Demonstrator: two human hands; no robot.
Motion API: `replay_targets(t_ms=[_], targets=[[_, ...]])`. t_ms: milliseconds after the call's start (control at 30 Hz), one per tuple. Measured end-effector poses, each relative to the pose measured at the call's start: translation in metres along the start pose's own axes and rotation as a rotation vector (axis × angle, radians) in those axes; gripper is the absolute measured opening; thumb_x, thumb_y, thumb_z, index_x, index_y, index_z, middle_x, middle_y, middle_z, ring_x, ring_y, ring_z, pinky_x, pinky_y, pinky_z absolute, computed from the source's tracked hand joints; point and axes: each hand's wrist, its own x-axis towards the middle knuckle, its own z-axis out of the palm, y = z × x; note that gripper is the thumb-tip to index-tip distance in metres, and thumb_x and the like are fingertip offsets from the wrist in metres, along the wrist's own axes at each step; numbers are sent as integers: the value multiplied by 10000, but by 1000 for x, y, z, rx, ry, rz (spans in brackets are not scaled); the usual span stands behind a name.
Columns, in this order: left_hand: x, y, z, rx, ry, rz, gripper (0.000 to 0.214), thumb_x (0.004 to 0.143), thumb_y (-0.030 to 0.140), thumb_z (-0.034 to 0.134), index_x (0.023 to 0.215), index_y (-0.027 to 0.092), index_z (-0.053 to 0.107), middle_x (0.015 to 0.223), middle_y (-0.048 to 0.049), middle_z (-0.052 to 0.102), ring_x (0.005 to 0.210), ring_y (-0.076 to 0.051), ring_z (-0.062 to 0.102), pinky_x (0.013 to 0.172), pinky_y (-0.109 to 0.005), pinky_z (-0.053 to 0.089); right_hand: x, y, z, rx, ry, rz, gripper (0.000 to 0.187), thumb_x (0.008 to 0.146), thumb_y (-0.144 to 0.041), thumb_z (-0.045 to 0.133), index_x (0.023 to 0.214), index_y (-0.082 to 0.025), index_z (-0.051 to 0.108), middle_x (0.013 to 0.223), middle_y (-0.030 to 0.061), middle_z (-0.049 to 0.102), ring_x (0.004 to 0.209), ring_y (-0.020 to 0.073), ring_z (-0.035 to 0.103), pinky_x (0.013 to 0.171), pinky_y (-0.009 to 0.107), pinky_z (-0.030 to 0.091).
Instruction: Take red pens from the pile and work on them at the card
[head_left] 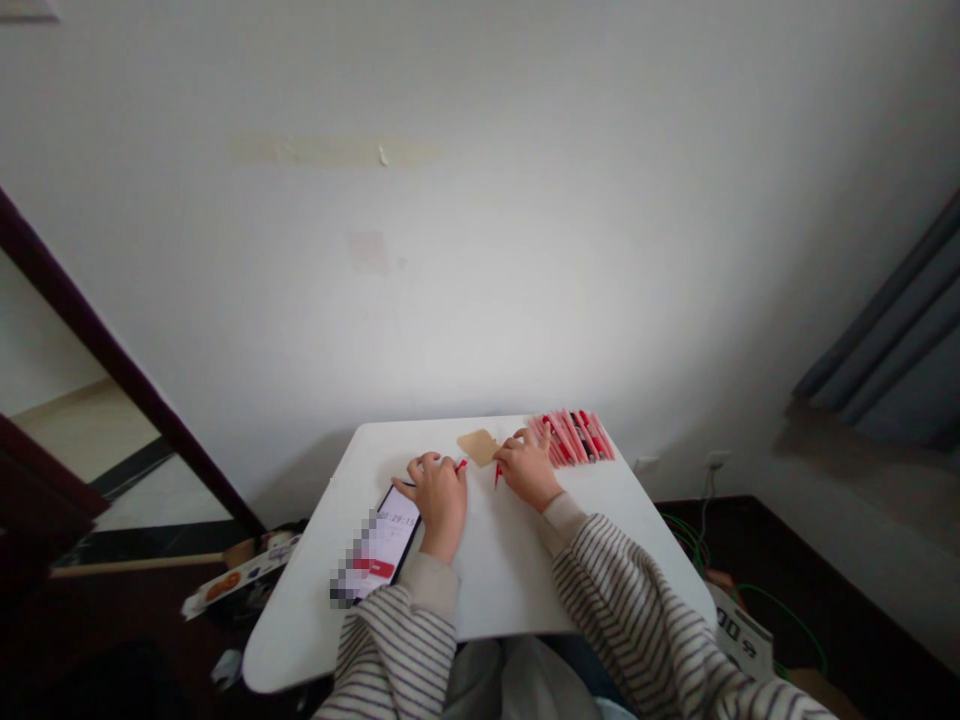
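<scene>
My left hand rests on the white table with its fingers curled round a small red piece, beside a phone with a lit screen. A little to the right, my right hand is closed on a red pen pointing down at the table. A tan card lies just beyond both hands. A row of red and pink pens lies at the far right of the table, touching the right hand's far side.
A white wall stands close behind the table. A dark door frame slants at the left. Boxes and clutter lie on the floor to the left, green cables and a carton to the right. A grey curtain hangs at far right.
</scene>
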Motion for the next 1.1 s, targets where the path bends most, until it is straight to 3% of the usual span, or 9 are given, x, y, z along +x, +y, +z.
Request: replay_targets(t_ms=[133,333,633,1100], targets=[[1,-1,0,-25,-22,29,200,849,338,556,872,251,735,1161,-88,591,1168,-307,391,1037,-701,237,-2,2,0,49,40,19,254,921,-237,507,994,-337,729,982,41,711,1129,273,463,1077,695,-11],[6,-1,3,-93,-10,165,151,831,327,606,926,292,718,1202,-65,593,1209,-294,400,1075,-694,230,-6,6,2,208,68,20,204,913,-277,568,1053,-319,711,1064,30,710,1128,240,485,1104,595,126],[9,1,0,-97,77,490,146,856,334,578,898,309,715,1239,-21,598,1298,-296,370,1142,-702,40,-12,6,8,364,96,137,181,868,-272,649,1024,-312,733,1006,38,714,1096,214,534,1104,524,148],[9,5,-5,-104,74,516,185,878,298,537,907,316,719,1234,-21,614,1291,-280,400,1155,-683,6,-10,6,13,432,89,210,186,833,-260,683,988,-338,750,994,46,695,1076,217,561,1094,508,193]])
